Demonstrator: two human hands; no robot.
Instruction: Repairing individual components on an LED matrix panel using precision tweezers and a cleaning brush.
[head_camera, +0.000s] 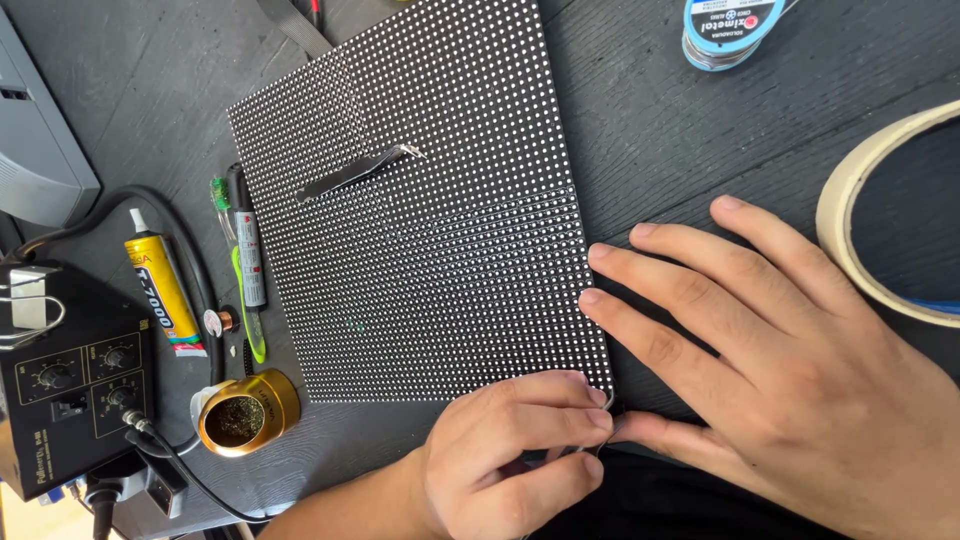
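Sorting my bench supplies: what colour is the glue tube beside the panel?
The glue tube is yellow with a white nozzle, seen in the head view.

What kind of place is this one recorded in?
Probably an electronics repair bench: a soldering station with a brass tip cleaner, tweezers lying on a dotted LED panel, and a solder spool.

A large square LED display panel (420, 210) lies flat on the dark table, black with a fine grid of white dots, unlit. Left of it lies a yellow glue tube (160, 295) with a white nozzle and a black, red and green printed label. Beside the tube lies a black pen-shaped tool (247, 245) wrapped in a white label. At the top edge sits a solder spool (730, 30) with a round blue and white label. At far left, a black station (65, 395) carries small pale printed markings around its knobs.
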